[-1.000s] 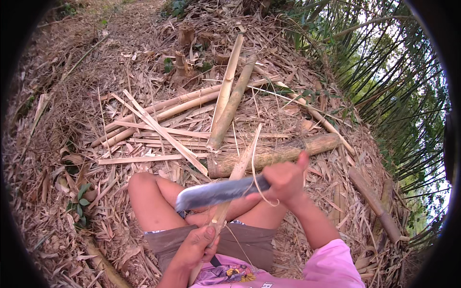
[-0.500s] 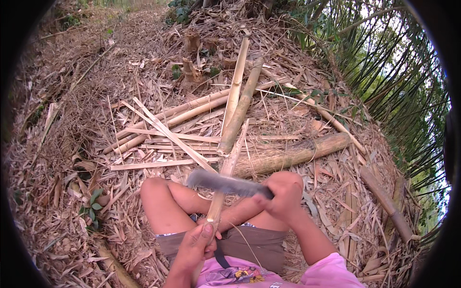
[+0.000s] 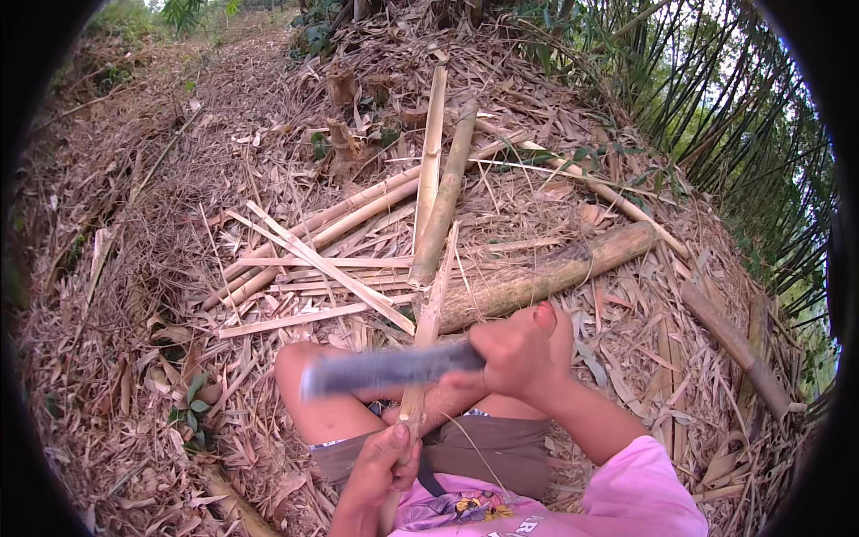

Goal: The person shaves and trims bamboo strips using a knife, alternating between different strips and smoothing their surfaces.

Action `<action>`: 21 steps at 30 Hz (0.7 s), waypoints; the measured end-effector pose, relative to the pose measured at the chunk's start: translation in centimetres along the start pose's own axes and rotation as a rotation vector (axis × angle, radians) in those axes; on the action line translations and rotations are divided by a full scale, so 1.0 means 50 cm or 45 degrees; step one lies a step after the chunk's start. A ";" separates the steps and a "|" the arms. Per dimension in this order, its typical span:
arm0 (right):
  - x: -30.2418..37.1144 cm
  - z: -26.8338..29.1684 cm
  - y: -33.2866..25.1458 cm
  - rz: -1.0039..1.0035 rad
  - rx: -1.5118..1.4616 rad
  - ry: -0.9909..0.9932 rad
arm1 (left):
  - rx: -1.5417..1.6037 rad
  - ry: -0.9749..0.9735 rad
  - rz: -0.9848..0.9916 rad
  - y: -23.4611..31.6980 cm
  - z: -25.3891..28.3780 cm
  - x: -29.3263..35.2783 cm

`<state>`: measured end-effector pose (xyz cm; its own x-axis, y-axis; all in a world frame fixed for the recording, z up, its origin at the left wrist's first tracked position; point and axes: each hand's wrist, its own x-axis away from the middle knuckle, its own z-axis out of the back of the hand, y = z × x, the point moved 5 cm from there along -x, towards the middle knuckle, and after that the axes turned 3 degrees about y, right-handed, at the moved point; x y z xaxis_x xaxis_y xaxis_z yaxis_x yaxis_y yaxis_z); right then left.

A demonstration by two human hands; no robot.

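My left hand (image 3: 386, 464) is closed around the near end of a split bamboo strip (image 3: 432, 315), thumb lying along its top. The strip runs away from me between my bent knees, its far part at the thick bamboo log. My right hand (image 3: 514, 353) grips the handle of a machete (image 3: 385, 369); the handle itself is mostly hidden by the fingers. The broad grey blade points left, crosses over the strip just beyond my left hand and is blurred by motion. Whether the edge touches the strip I cannot tell.
Past my knees lies a thick bamboo log (image 3: 555, 277). Split bamboo strips (image 3: 313, 259) are heaped at left centre, with two half-round lengths (image 3: 447, 188) across them. Stumps (image 3: 344, 148) stand farther off. A bamboo pole (image 3: 734, 336) lies at right; dry leaves cover the ground.
The machete has come nearer to me along the strip, its blade tip swinging down and left. My left hand keeps its hold on the strip. The whole view has shifted slightly.
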<state>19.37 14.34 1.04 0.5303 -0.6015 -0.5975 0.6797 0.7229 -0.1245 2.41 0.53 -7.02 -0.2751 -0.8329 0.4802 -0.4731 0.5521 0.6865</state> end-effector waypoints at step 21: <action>-0.045 0.005 -0.001 0.349 -0.052 0.068 | 0.298 -0.228 0.124 -0.014 0.022 0.006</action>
<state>18.28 15.55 2.58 0.6635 -0.3638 -0.6538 0.4930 0.8699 0.0162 1.72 -0.15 -7.95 -0.4622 -0.7813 0.4194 -0.6113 0.6233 0.4876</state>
